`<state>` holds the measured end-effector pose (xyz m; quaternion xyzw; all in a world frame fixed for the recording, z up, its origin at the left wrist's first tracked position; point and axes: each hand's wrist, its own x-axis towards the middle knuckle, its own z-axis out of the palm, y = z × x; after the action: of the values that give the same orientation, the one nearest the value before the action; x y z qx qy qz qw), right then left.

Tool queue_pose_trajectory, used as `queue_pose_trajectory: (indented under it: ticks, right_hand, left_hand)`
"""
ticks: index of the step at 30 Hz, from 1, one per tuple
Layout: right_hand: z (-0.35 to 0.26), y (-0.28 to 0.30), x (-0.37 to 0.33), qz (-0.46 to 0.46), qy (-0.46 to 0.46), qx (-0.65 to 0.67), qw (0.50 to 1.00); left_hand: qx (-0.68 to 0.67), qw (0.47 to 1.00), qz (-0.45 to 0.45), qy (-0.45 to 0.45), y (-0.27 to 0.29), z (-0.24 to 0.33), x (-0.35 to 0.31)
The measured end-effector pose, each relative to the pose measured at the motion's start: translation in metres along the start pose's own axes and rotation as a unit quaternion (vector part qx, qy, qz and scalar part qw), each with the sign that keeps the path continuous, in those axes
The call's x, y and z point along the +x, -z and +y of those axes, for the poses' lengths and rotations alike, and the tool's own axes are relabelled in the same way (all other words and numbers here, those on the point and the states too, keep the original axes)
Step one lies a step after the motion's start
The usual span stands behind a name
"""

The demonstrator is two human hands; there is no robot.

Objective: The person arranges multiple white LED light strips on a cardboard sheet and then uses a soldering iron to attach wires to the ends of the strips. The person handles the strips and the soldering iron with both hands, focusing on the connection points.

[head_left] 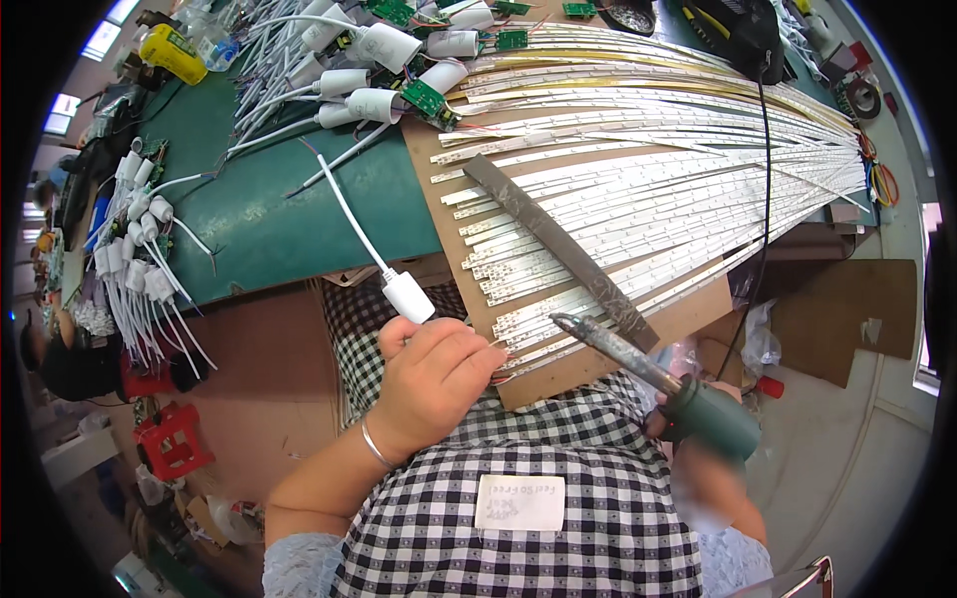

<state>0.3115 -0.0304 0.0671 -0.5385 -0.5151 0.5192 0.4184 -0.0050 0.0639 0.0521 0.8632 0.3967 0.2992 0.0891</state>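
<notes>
My left hand [437, 381] is closed in a pinch at the near end of a fan of white LED strips [588, 224]. A white plastic cap [407, 297] with a white cable [354, 221] pokes out beyond its thumb and curled fingers; thin wires show at the fingertips by the strip ends. My right hand [723, 488], partly blurred, is closed round the green handle of a soldering iron [713, 421]. The iron's dark tip [563, 321] points left over the strips, close to a flat dark bar [558, 239] lying across them.
Strips rest on a brown board [558, 384] reaching over my checked apron [439, 538]. Cabled caps with green circuit boards [427, 100] are piled on the green table [329, 229]; another bunch [140, 234] hangs at its left edge. A black cord [766, 179] crosses the strips. A red stool [174, 442] stands lower left.
</notes>
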Motion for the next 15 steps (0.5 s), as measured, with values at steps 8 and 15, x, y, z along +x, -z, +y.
queue_pose_trajectory:
  ticks: [8, 15]
  right_hand:
    - [0.002, -0.005, 0.000, 0.018, -0.027, 0.022, 0.999]
    - [0.009, -0.005, -0.003, 0.018, 0.031, 0.039, 0.999]
  left_hand:
    - [-0.038, 0.999, -0.009, -0.020, -0.005, 0.008, -0.008]
    - [0.036, 0.999, 0.023, 0.012, -0.002, -0.007, 0.015]
